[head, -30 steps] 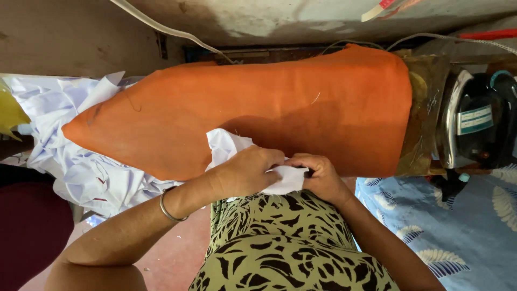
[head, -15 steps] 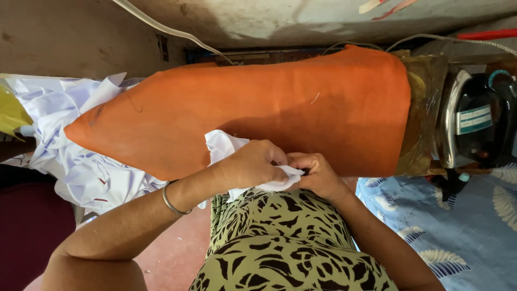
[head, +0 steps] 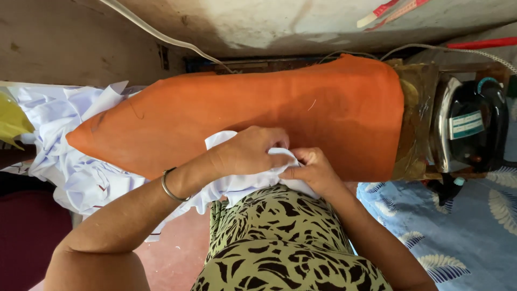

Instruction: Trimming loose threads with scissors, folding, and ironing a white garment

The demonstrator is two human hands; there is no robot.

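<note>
Since the earlier frame the hands have been drawn slightly closer together over the white cloth [head: 237, 186], the left wrist turned further inward; the ironing board [head: 280, 116] has stayed put. The left hand [head: 250, 151] is clenched over a bunched fold of the cloth, and the right hand [head: 312, 172] is pinched on the same fold just beside it, fingertips touching the left. The cloth lies at the board's near edge, part on the orange cover, part hanging toward the lap. It is judged light, soft and limp, apt to crumple and slide; hold is best taken at a hem or seam with both hands. The board's cover is matte, woven, tapered to a rounded point at the left. More white fabric [head: 64, 156] is heaped past that point. An iron [head: 468, 126], dark and glossy with a metal sole, stands at the board's wide end.
</note>
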